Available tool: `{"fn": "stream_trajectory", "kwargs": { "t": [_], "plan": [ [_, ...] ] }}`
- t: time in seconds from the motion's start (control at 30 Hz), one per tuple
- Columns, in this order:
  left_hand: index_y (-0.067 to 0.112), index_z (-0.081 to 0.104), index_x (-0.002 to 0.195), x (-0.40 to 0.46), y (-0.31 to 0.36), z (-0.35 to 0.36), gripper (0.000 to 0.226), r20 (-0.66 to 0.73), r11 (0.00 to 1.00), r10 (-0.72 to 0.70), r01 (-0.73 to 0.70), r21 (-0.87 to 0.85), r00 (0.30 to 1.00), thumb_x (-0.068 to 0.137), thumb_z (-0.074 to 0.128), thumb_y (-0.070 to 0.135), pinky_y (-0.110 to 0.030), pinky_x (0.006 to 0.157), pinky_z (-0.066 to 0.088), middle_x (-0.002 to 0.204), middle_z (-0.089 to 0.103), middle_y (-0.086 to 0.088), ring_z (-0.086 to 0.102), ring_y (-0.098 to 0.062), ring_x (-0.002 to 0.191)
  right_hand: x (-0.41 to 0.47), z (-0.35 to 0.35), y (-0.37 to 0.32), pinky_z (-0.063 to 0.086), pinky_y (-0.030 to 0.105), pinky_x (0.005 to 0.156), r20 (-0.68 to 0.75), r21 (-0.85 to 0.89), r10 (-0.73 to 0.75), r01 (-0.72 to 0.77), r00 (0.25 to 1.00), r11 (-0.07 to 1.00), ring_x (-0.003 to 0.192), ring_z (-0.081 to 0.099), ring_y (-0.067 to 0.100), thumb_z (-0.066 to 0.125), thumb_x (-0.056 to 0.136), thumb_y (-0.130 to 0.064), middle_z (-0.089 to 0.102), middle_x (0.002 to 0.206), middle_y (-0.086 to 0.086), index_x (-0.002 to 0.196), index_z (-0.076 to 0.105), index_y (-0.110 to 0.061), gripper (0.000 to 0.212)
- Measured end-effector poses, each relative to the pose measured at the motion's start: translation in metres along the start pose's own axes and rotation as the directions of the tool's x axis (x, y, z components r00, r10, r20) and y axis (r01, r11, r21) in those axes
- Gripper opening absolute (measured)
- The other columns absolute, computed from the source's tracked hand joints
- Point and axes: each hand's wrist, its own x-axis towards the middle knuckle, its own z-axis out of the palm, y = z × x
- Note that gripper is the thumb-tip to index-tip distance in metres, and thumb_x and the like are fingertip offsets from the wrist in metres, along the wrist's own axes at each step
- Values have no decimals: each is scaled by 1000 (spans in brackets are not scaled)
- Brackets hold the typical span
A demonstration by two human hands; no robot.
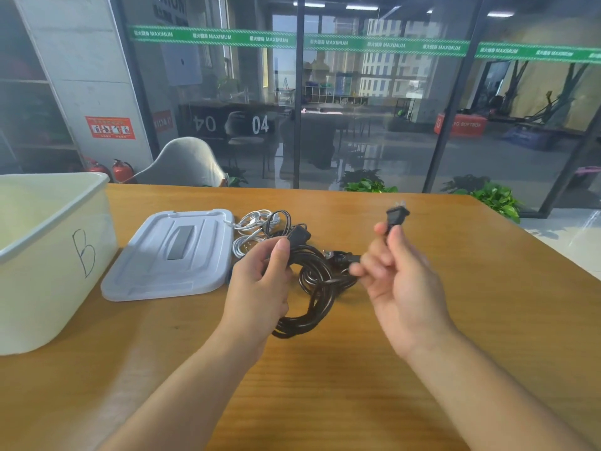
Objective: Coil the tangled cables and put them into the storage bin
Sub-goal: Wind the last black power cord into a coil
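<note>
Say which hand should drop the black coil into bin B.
Left, probably. The left hand already grips the black coil and is nearer the bin; the right hand pinches the plug.

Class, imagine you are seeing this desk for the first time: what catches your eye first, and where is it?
The two hands at centre: the right hand holds up a black plug, while the left hand grips a bundle of black cable. At the far left stands a white storage bin marked B, its grey lid lying beside it.
</note>
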Motion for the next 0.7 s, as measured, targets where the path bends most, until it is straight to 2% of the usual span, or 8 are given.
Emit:
{"fn": "stream_trajectory", "kwargs": {
  "t": [0.07, 0.13, 0.23, 0.4, 0.5, 0.6, 0.67, 0.7],
  "plan": [
    [31, 72, 100, 0, 2, -1, 25, 30, 998, -32, 33, -61, 999, 108, 51, 43, -21, 41, 22, 61, 38, 12, 24, -9, 50, 11, -13, -11, 32, 19, 42, -117, -76, 15, -24, 993, 997, 48, 27, 8, 46, 111, -28, 30, 63, -7, 98, 62, -13, 26],
    [34, 72, 94, -1, 4, 0, 25, 80, 994, -54, 61, -91, 995, 107, 53, 43, -22, 41, 22, 69, 30, 3, 22, -10, 52, 19, -27, -18, 23, 19, 40, -179, -225, -29, -12, 983, 974, 48, 24, 7, 46, 112, -30, 30, 63, -7, 97, 64, -14, 28],
    [35, 69, 91, -1, 8, -2, 25, 138, 986, -78, 97, -132, 987, 108, 52, 41, -21, 42, 26, 72, 30, 0, 23, -10, 52, 28, -42, -24, 24, 19, 40, -228, -370, -92, 1, 969, 929, 47, 25, 7, 47, 112, -32, 32, 61, -8, 95, 65, -14, 30],
    [33, 70, 89, 0, 15, -6, 28, 201, 979, -58, 95, -178, 978, 109, 51, 40, -21, 41, 29, 68, 34, 4, 24, -9, 49, 38, -51, -27, 25, 20, 40, -265, -435, -130, 2, 955, 901, 47, 27, 7, 49, 111, -33, 33, 62, -7, 92, 67, -15, 31],
    [36, 70, 87, -1, 17, -9, 28, 225, 986, -50, 84, -146, 973, 107, 52, 42, -21, 41, 28, 68, 34, 4, 23, -10, 49, 37, -61, -20, 28, 21, 42, -114, -652, -84, -11, 990, 758, 49, 27, 9, 47, 111, -34, 32, 61, -10, 102, 69, -13, 32],
    [37, 73, 96, 0, 16, -12, 23, 261, 991, -35, 67, -113, 965, 106, 54, 45, -21, 41, 26, 68, 32, 3, 21, -10, 50, 37, -72, -11, 30, 20, 46, 79, -833, 83, 20, 993, 553, 51, 29, 9, 49, 110, -38, 33, 60, -15, 114, 75, -29, 28],
    [34, 73, 111, -2, 16, -10, 21, 299, 995, -12, 42, -95, 954, 105, 56, 45, -21, 41, 26, 68, 30, 2, 21, -11, 50, 36, -73, -4, 37, 14, 54, 200, -884, 156, 109, 967, 455, 54, 45, 2, 53, 108, -36, 54, 65, -20, 125, 73, -35, 27],
    [33, 72, 116, -3, 16, -10, 23, 318, 996, -3, 30, -81, 948, 104, 57, 46, -21, 42, 26, 70, 28, -2, 22, -11, 50, 34, -72, -1, 43, 12, 66, 252, -898, 169, 165, 953, 408, 67, 60, -2, 56, 107, -34, 67, 81, -23, 128, 72, -37, 26]
  ]
}}
